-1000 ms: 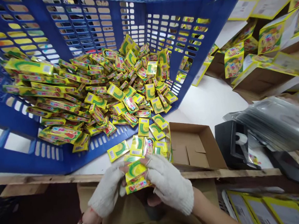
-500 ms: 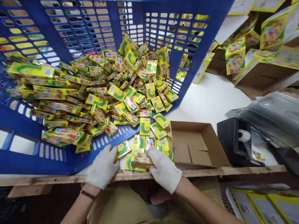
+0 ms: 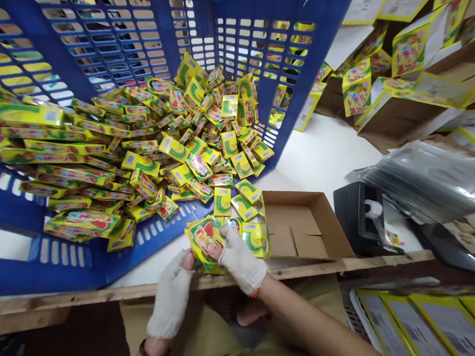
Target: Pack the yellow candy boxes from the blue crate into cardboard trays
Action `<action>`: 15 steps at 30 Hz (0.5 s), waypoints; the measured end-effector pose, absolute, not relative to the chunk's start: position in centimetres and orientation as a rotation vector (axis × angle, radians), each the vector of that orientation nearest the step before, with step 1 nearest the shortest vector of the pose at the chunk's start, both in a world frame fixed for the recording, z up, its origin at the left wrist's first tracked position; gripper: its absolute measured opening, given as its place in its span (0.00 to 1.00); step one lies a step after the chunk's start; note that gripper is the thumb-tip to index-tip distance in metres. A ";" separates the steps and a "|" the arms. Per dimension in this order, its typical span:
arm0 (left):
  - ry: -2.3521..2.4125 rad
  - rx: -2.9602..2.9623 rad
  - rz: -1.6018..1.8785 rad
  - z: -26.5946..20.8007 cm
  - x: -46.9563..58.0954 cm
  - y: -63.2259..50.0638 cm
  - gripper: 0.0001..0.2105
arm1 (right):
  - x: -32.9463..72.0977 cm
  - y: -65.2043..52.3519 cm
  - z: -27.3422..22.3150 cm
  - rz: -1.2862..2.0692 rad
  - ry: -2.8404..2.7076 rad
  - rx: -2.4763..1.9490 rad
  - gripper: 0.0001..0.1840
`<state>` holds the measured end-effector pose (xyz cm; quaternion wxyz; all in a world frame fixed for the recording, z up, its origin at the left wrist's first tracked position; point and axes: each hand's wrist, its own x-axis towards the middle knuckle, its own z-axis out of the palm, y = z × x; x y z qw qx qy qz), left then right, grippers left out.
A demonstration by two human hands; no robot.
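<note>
A small yellow candy box (image 3: 204, 236) with a watermelon picture faces up at the table's front edge. My right hand (image 3: 242, 260), in a white glove with bare fingertips, is closed on its right side. My left hand (image 3: 173, 293), also gloved, has its thumb and fingers closed at the box's lower left edge; its fingers are partly hidden. Beneath and beside this box lie more small yellow boxes (image 3: 252, 237), some under clear plastic. A large heap of the same boxes (image 3: 137, 164) fills the tipped blue crate (image 3: 193, 33) beyond my hands.
An open brown carton (image 3: 323, 220) stands right of the boxes. Beyond it are a black tape dispenser (image 3: 358, 218) and a pile of clear plastic sleeves (image 3: 435, 179). Open yellow display cartons (image 3: 413, 115) are stacked at far right. Below the wooden edge (image 3: 302, 271), more yellow cartons (image 3: 433, 321) stand in a tray.
My right hand has turned its box from edge-on to face up and raised it slightly. My left hand has come in toward it. The view has shifted a little, moving the surroundings left.
</note>
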<state>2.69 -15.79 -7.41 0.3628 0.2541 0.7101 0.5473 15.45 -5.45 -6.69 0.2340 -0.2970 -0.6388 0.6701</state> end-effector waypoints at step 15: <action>1.630 0.405 1.799 -9.1 5.0 -11.3 0.39 | 16.2 -2.6 -4.1 0.778 -2.720 -0.786 0.28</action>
